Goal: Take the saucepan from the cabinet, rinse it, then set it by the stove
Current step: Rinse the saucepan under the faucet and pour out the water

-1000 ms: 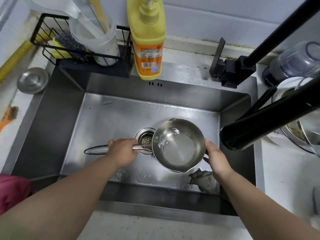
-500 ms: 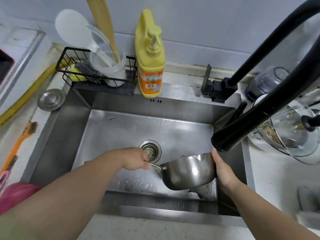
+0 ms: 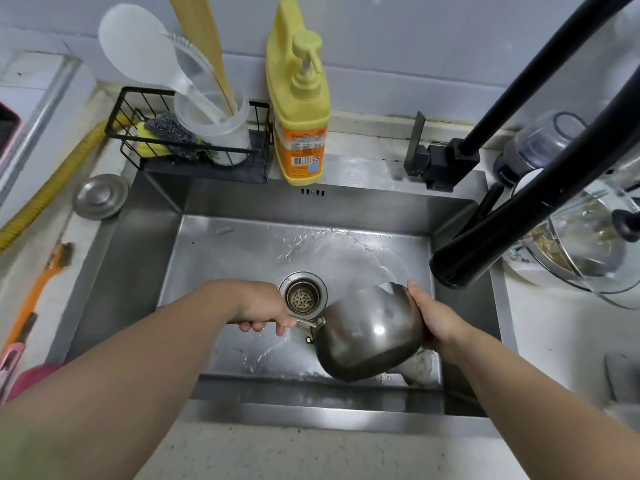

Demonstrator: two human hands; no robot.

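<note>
The saucepan (image 3: 370, 336) is held tipped over the sink (image 3: 145, 258), its handle gripped by the left hand (image 3: 266, 311), its rim held by the right hand (image 3: 431, 315). Rinse water is being dumped; carrying to the stove is judged next.

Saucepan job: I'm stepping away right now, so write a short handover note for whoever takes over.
Left hand grips the saucepan by its handle. Right hand holds the bowl's far side.
The saucepan is tipped mouth away over the sink, beside the drain; water spreads across the basin.
Done: out of the cabinet, rinse water being poured out.
Left: finish draining, set it by the stove, which is out of view.
</note>
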